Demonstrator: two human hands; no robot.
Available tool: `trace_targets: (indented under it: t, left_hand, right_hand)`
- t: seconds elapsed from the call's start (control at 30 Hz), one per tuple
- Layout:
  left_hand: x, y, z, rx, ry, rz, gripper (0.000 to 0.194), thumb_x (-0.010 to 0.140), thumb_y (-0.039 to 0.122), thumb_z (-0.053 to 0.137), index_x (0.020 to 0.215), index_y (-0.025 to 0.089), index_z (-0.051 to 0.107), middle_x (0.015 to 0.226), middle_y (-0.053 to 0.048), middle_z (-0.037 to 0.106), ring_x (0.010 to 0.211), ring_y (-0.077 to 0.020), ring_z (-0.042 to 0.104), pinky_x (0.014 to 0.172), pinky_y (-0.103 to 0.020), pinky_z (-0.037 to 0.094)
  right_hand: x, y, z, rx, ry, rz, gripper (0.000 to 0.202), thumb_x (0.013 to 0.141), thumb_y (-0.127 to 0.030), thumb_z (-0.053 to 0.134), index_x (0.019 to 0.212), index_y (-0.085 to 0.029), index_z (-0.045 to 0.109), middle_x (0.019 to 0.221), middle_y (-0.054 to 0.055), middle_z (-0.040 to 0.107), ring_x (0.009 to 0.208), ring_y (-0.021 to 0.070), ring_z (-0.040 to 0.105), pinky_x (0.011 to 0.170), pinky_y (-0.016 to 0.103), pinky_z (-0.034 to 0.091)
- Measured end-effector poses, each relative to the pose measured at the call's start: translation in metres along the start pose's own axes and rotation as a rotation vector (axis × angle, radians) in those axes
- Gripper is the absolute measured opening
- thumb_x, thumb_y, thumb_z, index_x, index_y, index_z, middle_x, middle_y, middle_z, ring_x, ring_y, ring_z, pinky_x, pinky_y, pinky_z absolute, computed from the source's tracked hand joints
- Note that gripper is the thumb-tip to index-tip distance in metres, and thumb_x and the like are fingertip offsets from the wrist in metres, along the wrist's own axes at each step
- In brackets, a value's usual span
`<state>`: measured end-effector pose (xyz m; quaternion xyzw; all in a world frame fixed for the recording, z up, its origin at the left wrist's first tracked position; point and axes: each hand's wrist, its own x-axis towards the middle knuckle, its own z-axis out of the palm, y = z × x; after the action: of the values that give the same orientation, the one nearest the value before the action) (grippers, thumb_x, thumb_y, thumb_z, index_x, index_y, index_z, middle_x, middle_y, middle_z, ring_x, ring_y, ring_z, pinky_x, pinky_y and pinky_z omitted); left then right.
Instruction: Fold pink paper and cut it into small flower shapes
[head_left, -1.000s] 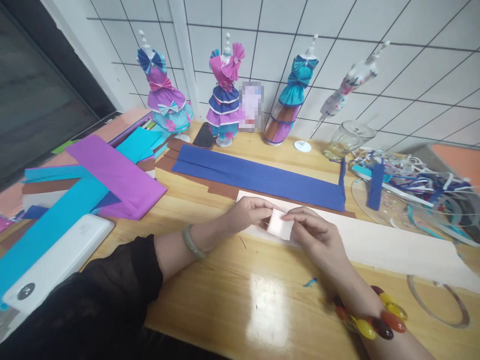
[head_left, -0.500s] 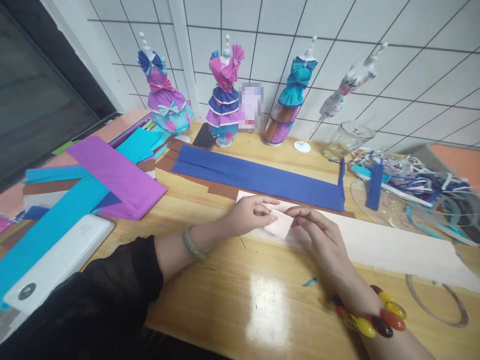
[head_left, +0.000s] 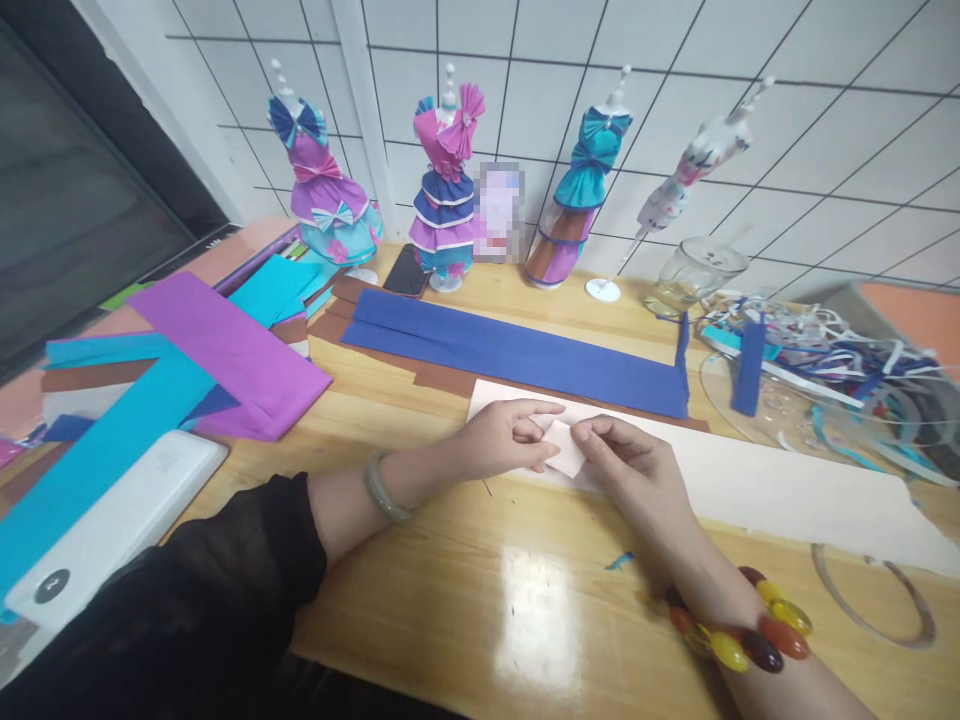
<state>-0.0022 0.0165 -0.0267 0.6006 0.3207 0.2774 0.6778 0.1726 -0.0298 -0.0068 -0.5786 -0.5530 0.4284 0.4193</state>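
Between both hands is a small pale pink piece of paper (head_left: 568, 452), held just above the table. My left hand (head_left: 506, 435) pinches its left side with thumb and fingers. On the right, my right hand (head_left: 634, 460) has thumb and fingertips closed on its upper right corner. Beneath them lies a long pale pink strip (head_left: 795, 490), partly hidden by my hands. A folded dark blue strip (head_left: 517, 350) rests just behind, on top of a brown sheet (head_left: 442, 377).
Four dress-form stands line the wall, one a floral bare form (head_left: 697, 165). A glass (head_left: 694, 275) and a heap of ribbon scraps (head_left: 817, 350) are at right. Coloured strips (head_left: 225, 345) and a white power bank (head_left: 127, 525) lie left. A clear ring (head_left: 874, 595) sits near right.
My right hand has shifted its grip, its thumb and fingertips now closed on the small piece's corner. The piece has turned and looks smaller between the hands.
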Motion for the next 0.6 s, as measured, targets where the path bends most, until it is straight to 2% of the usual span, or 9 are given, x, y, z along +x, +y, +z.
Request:
trace_targets:
  t: [0.13, 0.27, 0.47, 0.6]
  left_hand:
    - [-0.002, -0.002, 0.002, 0.081, -0.01, 0.043, 0.062, 0.072, 0.026, 0.063, 0.13, 0.016, 0.043, 0.063, 0.001, 0.06, 0.061, -0.0102, 0.058, 0.063, -0.023, 0.046]
    - [-0.003, -0.004, 0.005, 0.126, -0.032, 0.066, 0.061, 0.072, 0.024, 0.062, 0.13, 0.018, 0.044, 0.064, 0.001, 0.061, 0.062, -0.0103, 0.059, 0.063, -0.023, 0.046]
    - [-0.002, -0.001, 0.005, -0.107, -0.092, -0.029, 0.071, 0.07, 0.025, 0.066, 0.133, 0.015, 0.036, 0.069, -0.004, 0.064, 0.066, -0.0153, 0.065, 0.067, -0.031, 0.052]
    - [-0.001, 0.004, 0.004, -0.15, -0.038, -0.03, 0.072, 0.069, 0.024, 0.068, 0.132, 0.013, 0.038, 0.064, -0.002, 0.062, 0.063, -0.0142, 0.064, 0.065, -0.029, 0.051]
  right_hand:
    - [0.0, 0.0, 0.002, -0.053, -0.09, -0.092, 0.018, 0.082, -0.035, 0.057, 0.082, -0.019, 0.065, 0.082, 0.004, 0.063, 0.075, 0.0175, 0.056, 0.067, 0.029, 0.042]
    - [0.0, 0.0, 0.004, -0.088, -0.095, -0.139, 0.02, 0.083, -0.034, 0.056, 0.074, -0.019, 0.065, 0.074, 0.004, 0.059, 0.071, 0.0173, 0.055, 0.065, 0.029, 0.042]
    - [-0.001, -0.005, 0.004, 0.032, -0.025, -0.054, 0.022, 0.081, -0.037, 0.058, 0.07, -0.019, 0.063, 0.072, 0.003, 0.06, 0.063, 0.015, 0.053, 0.058, 0.026, 0.042]
    - [-0.001, -0.011, 0.002, 0.046, -0.017, 0.043, 0.024, 0.08, -0.039, 0.058, 0.07, -0.018, 0.064, 0.064, 0.001, 0.06, 0.057, 0.0134, 0.052, 0.054, 0.025, 0.041]
